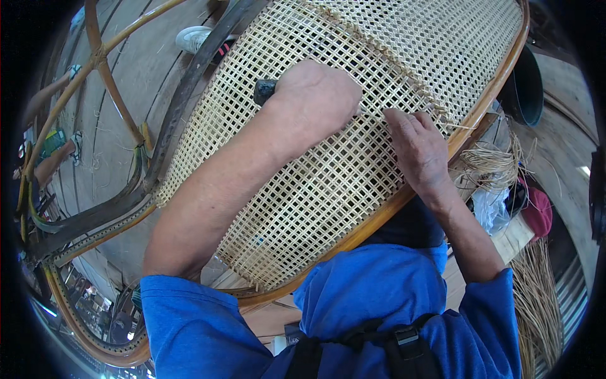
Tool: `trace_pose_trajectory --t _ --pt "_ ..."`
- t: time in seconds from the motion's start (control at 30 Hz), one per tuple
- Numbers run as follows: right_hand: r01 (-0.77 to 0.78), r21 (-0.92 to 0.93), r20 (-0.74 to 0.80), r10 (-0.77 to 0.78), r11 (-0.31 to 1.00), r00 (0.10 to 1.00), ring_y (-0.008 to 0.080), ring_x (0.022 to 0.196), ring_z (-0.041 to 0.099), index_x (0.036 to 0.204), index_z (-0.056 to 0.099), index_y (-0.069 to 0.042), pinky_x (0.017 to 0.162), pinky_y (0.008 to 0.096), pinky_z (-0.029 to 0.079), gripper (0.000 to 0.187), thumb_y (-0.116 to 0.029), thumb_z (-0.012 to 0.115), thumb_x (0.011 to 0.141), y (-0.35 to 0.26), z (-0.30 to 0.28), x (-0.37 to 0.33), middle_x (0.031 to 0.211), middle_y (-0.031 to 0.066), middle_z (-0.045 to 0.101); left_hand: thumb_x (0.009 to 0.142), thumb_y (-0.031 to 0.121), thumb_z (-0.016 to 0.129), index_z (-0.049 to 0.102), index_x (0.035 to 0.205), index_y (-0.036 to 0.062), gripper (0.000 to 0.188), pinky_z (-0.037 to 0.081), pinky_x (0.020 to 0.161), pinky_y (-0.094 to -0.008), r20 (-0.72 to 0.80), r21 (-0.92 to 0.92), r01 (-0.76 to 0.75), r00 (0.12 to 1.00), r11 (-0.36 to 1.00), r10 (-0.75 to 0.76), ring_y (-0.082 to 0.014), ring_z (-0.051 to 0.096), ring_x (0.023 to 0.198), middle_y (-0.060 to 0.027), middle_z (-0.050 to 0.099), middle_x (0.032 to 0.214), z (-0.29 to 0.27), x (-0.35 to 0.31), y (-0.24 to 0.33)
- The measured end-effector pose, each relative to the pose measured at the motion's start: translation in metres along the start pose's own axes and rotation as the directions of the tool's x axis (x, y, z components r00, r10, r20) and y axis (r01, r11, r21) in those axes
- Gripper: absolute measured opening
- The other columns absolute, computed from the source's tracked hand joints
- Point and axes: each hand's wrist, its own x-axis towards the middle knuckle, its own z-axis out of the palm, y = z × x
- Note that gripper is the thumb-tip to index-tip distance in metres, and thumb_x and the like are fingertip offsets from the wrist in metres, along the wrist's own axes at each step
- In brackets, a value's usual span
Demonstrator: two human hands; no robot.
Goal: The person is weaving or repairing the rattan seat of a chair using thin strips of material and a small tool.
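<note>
A woven cane panel (328, 183) with an open grid stretches across a curved wooden frame (353, 240) in front of me. My left hand (320, 95) is closed in a fist over the weave, around a tool with a dark handle (264, 92); the handle's blunt end sticks out on the left, and its working end is hidden. Just to the right, my right hand (416, 148) rests on the panel with its fingertips pinched down at the weave. Whatever they grip, if anything, is hidden. A thicker braided seam (404, 72) crosses the panel beyond both hands.
Loose cane strands (489, 161) and a long bundle of them (536, 297) lie at the right, near a pink cloth item (538, 211) and a dark bucket (524, 88). Bent wooden frames (101, 60) stand at the left. Another person's shoe (192, 39) shows beyond the panel.
</note>
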Motion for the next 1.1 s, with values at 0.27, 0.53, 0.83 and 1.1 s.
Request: trace_pose_trajectory --t 0.27,0.53,0.83,1.1 --pt "-0.032 0.061 -0.021 0.033 0.998 0.999 0.0234 0.071 0.056 0.11 0.055 -0.009 0.062 0.0326 0.047 0.03 -0.01 0.064 0.081 0.005 0.002 0.006 0.078 0.0057 0.061 0.088 0.04 0.055 0.066 0.076 0.0041 0.039 0.051 0.065 -0.0414 -0.059 -0.044 0.097 0.993 0.994 -0.1 -0.0316 0.065 0.07 -0.015 0.064 0.069 0.007 -0.008 -0.013" --pt "-0.207 0.367 -0.026 0.232 0.907 0.972 0.0304 0.077 0.059 0.107 0.059 -0.004 0.073 0.0372 0.046 0.026 -0.021 0.061 0.087 -0.045 -0.017 0.033 0.084 0.0145 0.062 0.089 0.039 0.053 0.065 0.076 0.0062 0.037 0.05 0.063 -0.0429 -0.231 -0.032 0.015 0.973 0.999 -0.022 -0.0322 0.063 0.068 -0.0149 0.063 0.069 -0.021 -0.058 -0.023" --pt "-0.488 0.139 0.216 0.455 0.862 0.864 0.0318 0.073 0.057 0.078 0.063 -0.005 0.066 0.0422 0.047 0.02 -0.024 0.062 0.084 -0.022 -0.015 0.015 0.068 0.0158 0.06 0.083 0.021 0.054 0.066 0.076 0.004 0.022 0.052 0.062 -0.0406 -0.175 -0.085 -0.016 0.985 0.996 0.001 -0.0296 0.066 0.069 -0.0148 0.065 0.072 0.012 -0.008 0.009" --pt "-0.44 -0.048 0.237 0.438 0.897 0.867 0.0332 0.068 0.056 0.07 0.059 -0.006 0.064 0.0438 0.047 0.017 -0.02 0.059 0.08 -0.021 0.0 0.024 0.063 0.0164 0.059 0.072 0.01 0.057 0.068 0.071 0.0036 0.013 0.053 0.063 -0.0368 -0.05 -0.023 -0.151 0.988 0.988 0.149 -0.027 0.067 0.07 -0.0147 0.066 0.072 0.002 0.008 0.022"
